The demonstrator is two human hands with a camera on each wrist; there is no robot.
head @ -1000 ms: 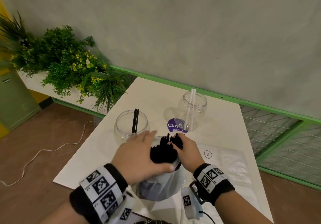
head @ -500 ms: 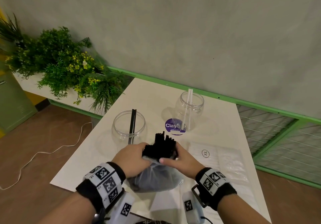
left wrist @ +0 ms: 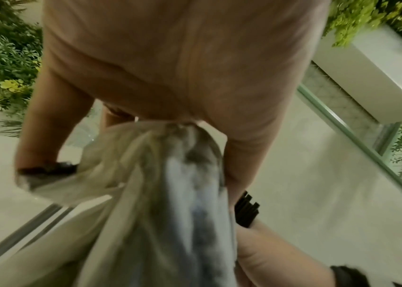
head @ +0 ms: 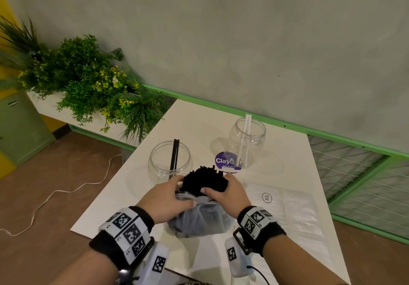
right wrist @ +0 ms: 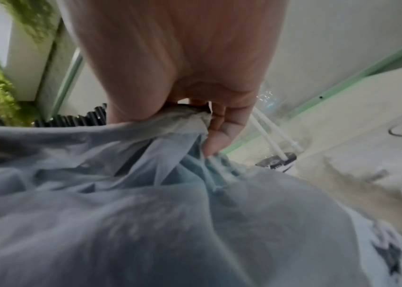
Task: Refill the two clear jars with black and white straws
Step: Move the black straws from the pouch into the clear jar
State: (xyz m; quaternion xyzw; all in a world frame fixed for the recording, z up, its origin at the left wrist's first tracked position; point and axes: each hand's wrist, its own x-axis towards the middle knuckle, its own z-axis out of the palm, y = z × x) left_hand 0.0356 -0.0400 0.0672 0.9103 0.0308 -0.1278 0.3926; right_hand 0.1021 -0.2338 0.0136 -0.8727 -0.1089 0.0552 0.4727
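A thick bundle of black straws [head: 204, 179] sticks up out of a translucent plastic bag [head: 199, 220] standing on the white table [head: 276, 174]. My left hand [head: 177, 187] grips the bag's gathered rim on the left; the left wrist view shows the plastic [left wrist: 170, 174] bunched in its fingers. My right hand [head: 212, 190] pinches the rim on the right, with the bag [right wrist: 121, 194] filling the right wrist view. Behind them stand the left clear jar [head: 169, 161] with two black straws [head: 174, 156] and the right clear jar [head: 247, 138] with two white straws [head: 244, 138].
A purple round "Clay" sticker [head: 228, 162] lies between the jars. A flat clear packet marked XL [head: 287, 209] lies on the table to the right. A planter of green plants [head: 88, 85] borders the table's left corner, and a green rail [head: 287, 127] its far edge. A white cable [head: 66, 191] runs over the floor.
My left hand went from lying flat over the bag to gripping its rim. Both hands have drawn the plastic down, so more of the black straw bundle stands exposed.
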